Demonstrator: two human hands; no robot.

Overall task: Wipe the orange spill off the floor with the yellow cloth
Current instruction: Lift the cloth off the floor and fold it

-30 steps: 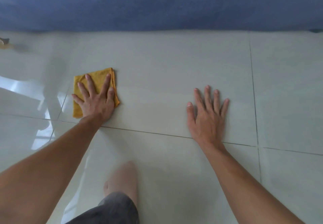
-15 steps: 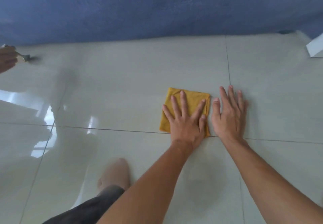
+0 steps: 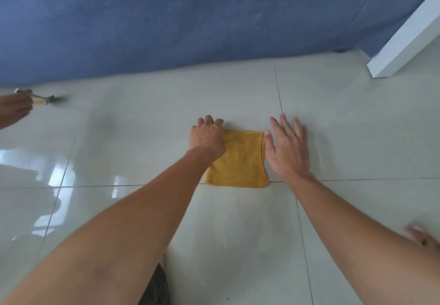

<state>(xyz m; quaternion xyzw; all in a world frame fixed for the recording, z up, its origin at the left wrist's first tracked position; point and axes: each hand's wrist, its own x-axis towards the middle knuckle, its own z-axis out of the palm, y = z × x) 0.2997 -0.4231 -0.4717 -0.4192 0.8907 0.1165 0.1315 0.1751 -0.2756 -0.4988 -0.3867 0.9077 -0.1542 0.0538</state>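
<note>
Centrally in the frame, the left hand (image 3: 207, 138) is curled at the upper left corner of the cloth (image 3: 238, 161), fingers bent over its edge; it looks to be pinching that corner, though the fingertips' hold is hidden behind the knuckles. The right hand (image 3: 287, 146) lies open and flat on the floor (image 3: 142, 138) just beside the cloth's right edge, thumb touching or almost touching the fabric, holding nothing.

The cloth itself lies folded into a neat square, flat on the tile, its lower edge along a grout line.

As for progress, no orange spill shows anywhere on the tiles in view. Any remnant under the cloth is hidden, so I cannot rule one out. My judgement is that the wiping is done or nearly so, and what is left is at most a check beneath the cloth and lifting it away.

Outward from there, the floor is pale glossy tile with thin dark grout lines, throwing bright window reflections at the left of the frame. A blue wall (image 3: 190, 18) fills the top. A white post (image 3: 404, 35) slants in at the upper right. At the far left edge another hand (image 3: 14, 107) holds a small tool (image 3: 41, 99) with a yellow handle.
</note>
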